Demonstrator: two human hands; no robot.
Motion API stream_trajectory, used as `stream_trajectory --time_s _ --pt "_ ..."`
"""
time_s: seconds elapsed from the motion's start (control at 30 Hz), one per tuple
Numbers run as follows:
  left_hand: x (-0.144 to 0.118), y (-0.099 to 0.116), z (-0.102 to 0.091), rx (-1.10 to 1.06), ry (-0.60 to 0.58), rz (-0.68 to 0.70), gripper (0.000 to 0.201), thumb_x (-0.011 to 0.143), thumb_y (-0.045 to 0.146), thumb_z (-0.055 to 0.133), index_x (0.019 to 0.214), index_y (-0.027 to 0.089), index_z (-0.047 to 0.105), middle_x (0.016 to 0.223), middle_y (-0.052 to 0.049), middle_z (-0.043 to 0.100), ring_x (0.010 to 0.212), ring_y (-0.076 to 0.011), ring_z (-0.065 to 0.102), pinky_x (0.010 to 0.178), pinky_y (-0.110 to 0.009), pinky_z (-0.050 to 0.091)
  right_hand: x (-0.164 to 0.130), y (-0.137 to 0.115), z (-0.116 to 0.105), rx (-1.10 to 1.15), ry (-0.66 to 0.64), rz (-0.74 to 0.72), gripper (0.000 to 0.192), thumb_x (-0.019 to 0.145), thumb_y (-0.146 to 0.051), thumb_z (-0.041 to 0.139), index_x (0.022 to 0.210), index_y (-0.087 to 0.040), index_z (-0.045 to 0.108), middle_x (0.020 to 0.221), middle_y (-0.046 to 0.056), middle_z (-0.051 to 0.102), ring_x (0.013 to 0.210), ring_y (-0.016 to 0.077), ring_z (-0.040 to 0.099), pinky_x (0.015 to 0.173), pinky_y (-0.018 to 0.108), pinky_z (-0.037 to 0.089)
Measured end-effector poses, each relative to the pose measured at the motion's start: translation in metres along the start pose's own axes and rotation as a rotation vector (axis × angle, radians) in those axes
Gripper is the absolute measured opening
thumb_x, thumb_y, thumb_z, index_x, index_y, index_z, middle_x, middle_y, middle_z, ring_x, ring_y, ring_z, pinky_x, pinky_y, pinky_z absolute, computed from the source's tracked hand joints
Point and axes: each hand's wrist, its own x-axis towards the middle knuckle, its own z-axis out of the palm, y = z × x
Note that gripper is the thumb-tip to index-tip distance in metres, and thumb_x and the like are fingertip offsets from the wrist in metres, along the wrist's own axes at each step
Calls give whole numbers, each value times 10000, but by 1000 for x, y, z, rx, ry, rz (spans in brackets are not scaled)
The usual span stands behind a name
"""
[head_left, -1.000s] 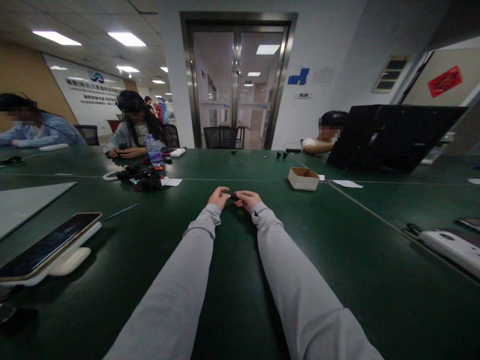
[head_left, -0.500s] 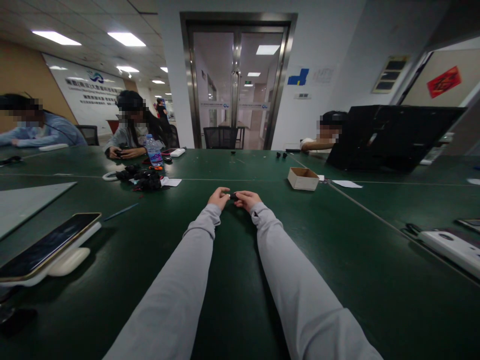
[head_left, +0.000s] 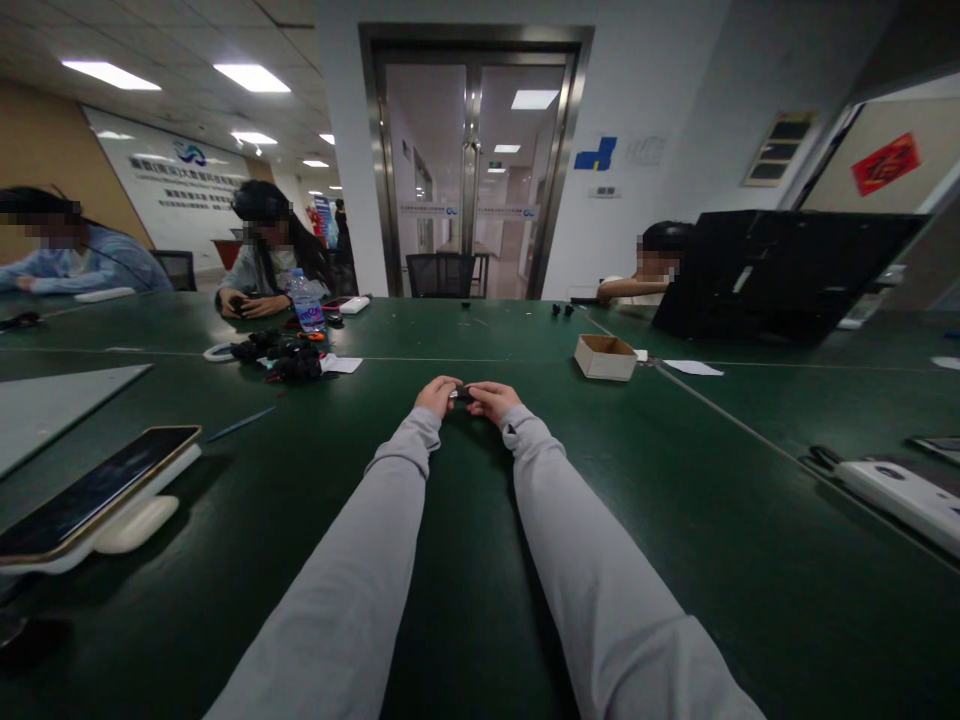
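Observation:
Both my arms in grey sleeves stretch forward over the dark green table point(head_left: 465, 560). My left hand point(head_left: 437, 396) and my right hand point(head_left: 491, 400) meet at the table's middle, fingertips pinching a small black part point(head_left: 463, 394) between them. The part is too small to make out in detail. A small open cardboard box point(head_left: 606, 357) sits beyond my right hand, to the right.
A phone on a white stand point(head_left: 90, 495) lies at the left. A pile of black parts point(head_left: 285, 358) and a water bottle point(head_left: 306, 302) sit far left. A black laptop lid point(head_left: 780, 272) and a white device point(head_left: 900, 492) are on the right. Three people sit across the table.
My hands have drawn slightly closer together around the small black part; otherwise nothing has visibly moved.

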Motion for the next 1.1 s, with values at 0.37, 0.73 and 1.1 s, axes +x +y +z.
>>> stream_trajectory --time_s 0.37,0.73,1.1 --pt "0 -1 1 -18 -24 -42 291 734 225 415 947 150 597 411 48 443 364 -70 386 394 -169 305 0 -1 -1 -3 4 4 82 684 -60 639 753 -104 629 527 34 624 456 104 590 415 155 492" --pt "-1 2 1 -64 -38 -72 286 740 223 417 967 163 580 446 51 465 335 -59 376 365 -163 290 -2 -2 0 10 22 -3 117 704 -17 584 763 -110 622 536 28 625 463 103 595 423 151 495" --pt "2 -1 1 15 -23 -55 280 716 173 393 906 179 598 450 41 478 377 -72 408 406 -167 328 -5 -5 2 -11 37 11 135 714 -2 557 765 -110 620 554 28 628 464 98 595 428 148 495"
